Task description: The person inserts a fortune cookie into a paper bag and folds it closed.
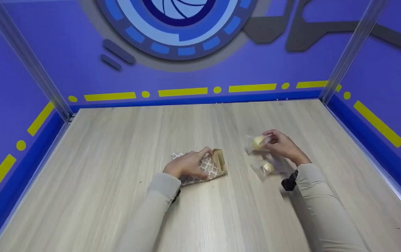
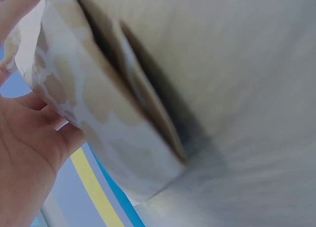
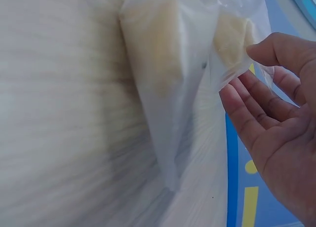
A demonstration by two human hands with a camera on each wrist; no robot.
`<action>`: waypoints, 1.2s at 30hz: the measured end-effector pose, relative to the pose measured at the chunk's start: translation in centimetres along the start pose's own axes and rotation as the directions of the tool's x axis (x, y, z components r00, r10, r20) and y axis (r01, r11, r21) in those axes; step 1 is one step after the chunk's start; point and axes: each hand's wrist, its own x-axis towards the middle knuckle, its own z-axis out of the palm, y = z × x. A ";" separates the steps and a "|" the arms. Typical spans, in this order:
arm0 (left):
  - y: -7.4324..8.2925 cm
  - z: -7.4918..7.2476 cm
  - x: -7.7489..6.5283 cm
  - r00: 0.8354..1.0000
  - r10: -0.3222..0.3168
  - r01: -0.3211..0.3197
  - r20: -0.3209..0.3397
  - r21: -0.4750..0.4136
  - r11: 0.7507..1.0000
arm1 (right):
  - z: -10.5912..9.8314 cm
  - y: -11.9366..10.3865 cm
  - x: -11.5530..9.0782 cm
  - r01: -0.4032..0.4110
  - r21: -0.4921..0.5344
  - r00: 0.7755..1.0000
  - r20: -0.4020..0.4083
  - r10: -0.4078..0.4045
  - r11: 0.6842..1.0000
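My left hand [image 1: 188,164] grips a brown paper bag [image 1: 208,167] with a white-and-tan lattice print, lying on its side. Its open mouth [image 1: 219,159] faces right; in the left wrist view the bag [image 2: 113,118] shows a dark gap between its layers. Between the thumb and fingers of my right hand [image 1: 284,145] is the edge of a clear plastic packet [image 1: 258,142] holding a pale yellow piece. A second clear packet [image 1: 267,169] with a similar piece lies just nearer on the table. Up close, that packet [image 3: 158,64] stands beside the pinched packet [image 3: 232,42].
The wood-grain table [image 1: 116,147] is bounded by a blue printed back panel [image 1: 186,77] and side panels. Metal posts [image 1: 352,49] rise at the two back corners. A small black object [image 1: 289,181] hangs at the right cuff.
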 end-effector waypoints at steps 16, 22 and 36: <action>0.0 0.1 0.0 1.000 0.000 0.000 0.001 0.008 1.000 | 0.7 -1.3 0.6 -0.007 0.004 0.999 0.040 0.007 1.000; 0.0 0.1 0.1 1.000 -0.006 0.006 0.008 0.005 1.000 | 1.0 -1.9 0.7 -0.034 0.004 0.998 0.051 0.034 0.999; 0.0 0.1 0.0 1.000 -0.022 0.022 0.006 -0.009 1.000 | 1.7 -2.6 0.8 -0.029 0.013 0.997 0.079 0.028 0.999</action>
